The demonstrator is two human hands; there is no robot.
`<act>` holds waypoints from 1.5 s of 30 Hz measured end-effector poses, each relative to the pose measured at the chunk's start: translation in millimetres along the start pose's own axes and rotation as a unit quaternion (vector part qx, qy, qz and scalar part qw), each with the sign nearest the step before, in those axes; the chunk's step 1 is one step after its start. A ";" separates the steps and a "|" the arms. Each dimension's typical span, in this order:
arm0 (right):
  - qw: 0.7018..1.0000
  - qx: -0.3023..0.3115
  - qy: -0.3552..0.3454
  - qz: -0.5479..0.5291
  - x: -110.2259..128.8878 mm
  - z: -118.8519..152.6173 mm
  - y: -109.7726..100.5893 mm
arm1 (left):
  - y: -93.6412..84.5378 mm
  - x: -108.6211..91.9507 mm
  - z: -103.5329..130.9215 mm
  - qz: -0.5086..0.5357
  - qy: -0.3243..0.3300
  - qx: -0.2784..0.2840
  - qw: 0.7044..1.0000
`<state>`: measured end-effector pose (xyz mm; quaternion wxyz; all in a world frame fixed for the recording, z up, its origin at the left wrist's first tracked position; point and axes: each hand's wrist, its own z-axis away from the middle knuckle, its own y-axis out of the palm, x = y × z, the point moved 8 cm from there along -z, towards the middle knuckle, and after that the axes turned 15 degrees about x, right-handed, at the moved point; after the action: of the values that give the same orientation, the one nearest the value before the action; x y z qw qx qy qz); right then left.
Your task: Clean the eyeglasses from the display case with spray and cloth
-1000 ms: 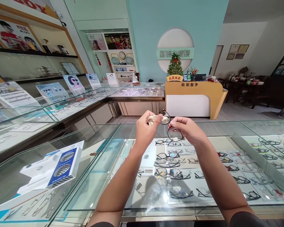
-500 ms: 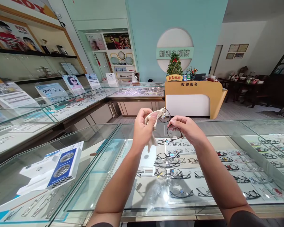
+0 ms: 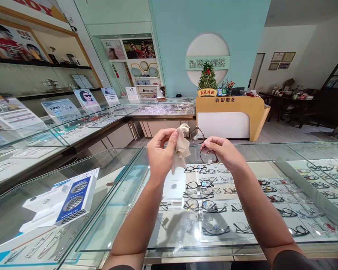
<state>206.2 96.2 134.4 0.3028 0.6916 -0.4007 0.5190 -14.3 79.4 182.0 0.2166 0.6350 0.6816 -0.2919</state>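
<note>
My left hand (image 3: 162, 150) pinches a crumpled cream cloth (image 3: 181, 147) between thumb and fingers; the cloth's lower end hangs down. Just right of it, a pair of thin dark-rimmed eyeglasses (image 3: 200, 145) is held up by my right hand (image 3: 222, 150), whose thumb and fingers grip the frame near its middle. One lens, with a small pale label on it, points toward the cloth, and a narrow gap shows between them. The other lens hangs lower, beneath my right fingers. Both hands are above the glass display counter (image 3: 124, 187).
Rows of eyeglasses (image 3: 205, 205) lie under the counter's glass. A blue and white box-like display card (image 3: 76, 198) stands at left. Beyond are another glass case (image 3: 163, 108), a cash desk (image 3: 228, 120) with a plant (image 3: 207, 77), and wall shelves (image 3: 39, 63).
My left hand has drawn the cloth leftward off the eyeglasses' lens, and that lens now shows uncovered. My right hand has stayed nearly in place, still gripping the frame.
</note>
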 end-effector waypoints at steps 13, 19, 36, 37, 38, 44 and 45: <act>0.999 0.016 0.008 0.034 -3.7 -1.7 3.7 | 47.2 27.3 2.5 0.151 -0.109 0.155 0.970; 0.999 0.021 0.004 0.042 1.3 0.4 3.7 | 44.6 12.0 4.4 0.146 -0.052 0.170 0.973; 0.996 0.042 -0.007 0.081 10.0 4.4 8.4 | 36.2 7.3 -1.6 -0.037 -0.029 0.159 0.986; 0.996 0.042 -0.008 0.080 10.1 4.2 8.5 | 36.4 4.5 -1.4 -0.040 -0.022 0.164 0.985; 0.996 0.041 -0.009 0.078 10.2 4.0 8.6 | 36.5 2.1 -0.9 -0.038 -0.018 0.168 0.985; 0.997 0.035 -0.008 0.071 10.6 4.0 8.3 | 34.8 2.4 4.1 0.051 -0.055 0.169 0.983; 0.997 0.034 -0.007 0.071 10.9 4.1 8.3 | 34.1 2.3 4.6 0.058 -0.056 0.168 0.982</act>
<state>202.5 86.1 143.7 0.2385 0.6749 -0.4334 0.5476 18.9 78.8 172.9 0.1616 0.6834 0.5716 -0.4243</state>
